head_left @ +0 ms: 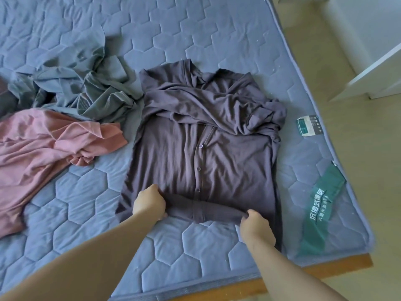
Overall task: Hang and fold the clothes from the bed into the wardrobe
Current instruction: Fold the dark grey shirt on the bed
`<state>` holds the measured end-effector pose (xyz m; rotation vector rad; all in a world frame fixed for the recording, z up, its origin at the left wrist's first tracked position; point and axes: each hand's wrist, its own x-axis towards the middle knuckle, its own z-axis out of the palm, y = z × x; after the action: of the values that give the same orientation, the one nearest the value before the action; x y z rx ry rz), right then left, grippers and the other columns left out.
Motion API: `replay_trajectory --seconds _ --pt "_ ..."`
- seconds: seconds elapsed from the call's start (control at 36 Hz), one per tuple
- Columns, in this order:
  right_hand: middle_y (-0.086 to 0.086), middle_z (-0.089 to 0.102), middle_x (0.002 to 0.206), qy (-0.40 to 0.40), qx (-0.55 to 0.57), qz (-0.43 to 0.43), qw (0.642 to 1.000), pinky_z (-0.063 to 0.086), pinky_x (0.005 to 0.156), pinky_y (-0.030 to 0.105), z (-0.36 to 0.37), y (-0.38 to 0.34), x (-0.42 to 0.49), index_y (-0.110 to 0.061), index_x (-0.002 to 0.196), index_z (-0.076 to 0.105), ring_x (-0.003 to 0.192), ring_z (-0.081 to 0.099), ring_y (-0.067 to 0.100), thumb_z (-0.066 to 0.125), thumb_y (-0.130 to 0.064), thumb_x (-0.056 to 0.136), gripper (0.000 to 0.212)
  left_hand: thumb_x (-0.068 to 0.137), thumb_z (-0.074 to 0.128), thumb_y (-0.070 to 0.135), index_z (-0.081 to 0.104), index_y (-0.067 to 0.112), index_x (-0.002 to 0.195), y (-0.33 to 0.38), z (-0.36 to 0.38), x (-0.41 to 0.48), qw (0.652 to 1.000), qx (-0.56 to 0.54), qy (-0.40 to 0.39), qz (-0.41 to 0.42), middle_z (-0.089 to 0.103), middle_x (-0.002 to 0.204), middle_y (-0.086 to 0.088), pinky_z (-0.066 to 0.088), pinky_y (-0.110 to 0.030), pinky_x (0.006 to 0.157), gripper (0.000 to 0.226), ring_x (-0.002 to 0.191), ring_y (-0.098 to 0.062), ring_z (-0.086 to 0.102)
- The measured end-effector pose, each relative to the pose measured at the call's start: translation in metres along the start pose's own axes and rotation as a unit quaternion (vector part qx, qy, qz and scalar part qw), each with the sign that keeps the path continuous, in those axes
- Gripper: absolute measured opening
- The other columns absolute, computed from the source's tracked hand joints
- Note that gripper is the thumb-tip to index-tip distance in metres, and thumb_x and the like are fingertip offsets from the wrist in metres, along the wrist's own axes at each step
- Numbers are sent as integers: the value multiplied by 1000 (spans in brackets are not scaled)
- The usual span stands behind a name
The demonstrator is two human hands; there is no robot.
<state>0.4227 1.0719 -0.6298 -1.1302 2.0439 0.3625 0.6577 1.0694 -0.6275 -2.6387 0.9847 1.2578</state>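
Observation:
A dark purple button-front shirt (201,135) lies spread on the blue quilted mattress (195,35), with its sleeves folded across the chest. Its bottom hem is turned up into a low fold. My left hand (149,203) grips that hem fold at its left end. At the fold's right end my right hand (256,229) pinches the cloth. A crumpled grey-green garment (86,88) lies to the left of the shirt, touching its sleeve. A pink garment (47,144) is spread out at the far left.
The mattress corner with a green label strip (321,211) and a small tag (307,124) is at the right. A wooden bed frame edge (325,268) shows below it. White furniture (373,61) stands on the beige floor at the upper right.

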Motion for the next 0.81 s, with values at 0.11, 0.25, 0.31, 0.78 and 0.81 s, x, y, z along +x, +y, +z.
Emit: replay_trajectory --seconds 0.11,0.25,0.31,0.78,0.81 --pt "16 64 93 -19 255 83 963 54 71 37 3 -16 5 -18 132 48 60 62 27 32 -16 97 39 84 30 1 49 9 96 15 2 2 995 -92 35 32 54 94 -14 55 -43 73 24 79 -36 61" --pt "16 65 100 79 353 18 932 45 74 40 -3 -34 14 -16 121 53 86 59 33 37 -7 90 36 87 37 2 41 12 91 37 -5 2 985 -66 102 126 49 104 -14 32 -32 69 12 79 -28 44" --pt "7 60 92 137 350 -14 927 31 67 31 -16 -44 16 -18 113 57 80 48 26 40 -4 87 33 86 39 1 44 9 93 51 -14 3 975 -67 134 165 50 107 -16 32 -34 70 11 86 -33 48" --pt "2 30 153 219 207 -375 877 34 103 31 -158 -187 112 -23 150 17 134 36 23 56 -4 85 78 89 56 11 1 18 150 204 -127 118 889 -27 205 408 -1 159 0 28 -28 102 83 143 -15 10" --pt "2 31 153 217 172 -376 884 35 103 35 -150 -185 116 -21 149 18 133 37 25 57 -5 84 78 87 59 15 4 17 150 196 -118 125 890 17 196 412 1 159 -2 25 -30 106 84 144 -18 10"
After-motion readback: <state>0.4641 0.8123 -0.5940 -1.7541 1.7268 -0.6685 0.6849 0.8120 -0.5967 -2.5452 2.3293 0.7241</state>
